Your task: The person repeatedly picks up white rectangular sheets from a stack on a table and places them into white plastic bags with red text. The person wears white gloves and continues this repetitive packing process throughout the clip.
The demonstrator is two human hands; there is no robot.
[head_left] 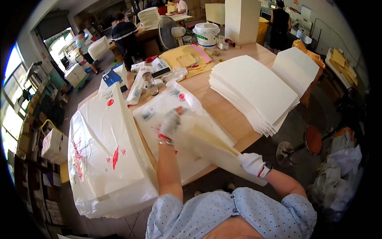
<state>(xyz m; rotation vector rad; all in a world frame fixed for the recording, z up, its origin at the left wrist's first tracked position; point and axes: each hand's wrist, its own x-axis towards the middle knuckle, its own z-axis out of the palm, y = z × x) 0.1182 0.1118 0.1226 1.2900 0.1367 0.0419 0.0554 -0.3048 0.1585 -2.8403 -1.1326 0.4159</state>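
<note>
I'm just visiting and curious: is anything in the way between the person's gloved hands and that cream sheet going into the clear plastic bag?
Nothing visible. The right hand already grips the cream sheet at its near end, and the left hand is inside the clear plastic bag on the table, around the sheet's far end.

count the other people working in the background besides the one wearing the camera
4: one in a dark striped shirt at the far bench, one by the doorway, one in white at the back, one in black far right. Others may be hidden.
</note>
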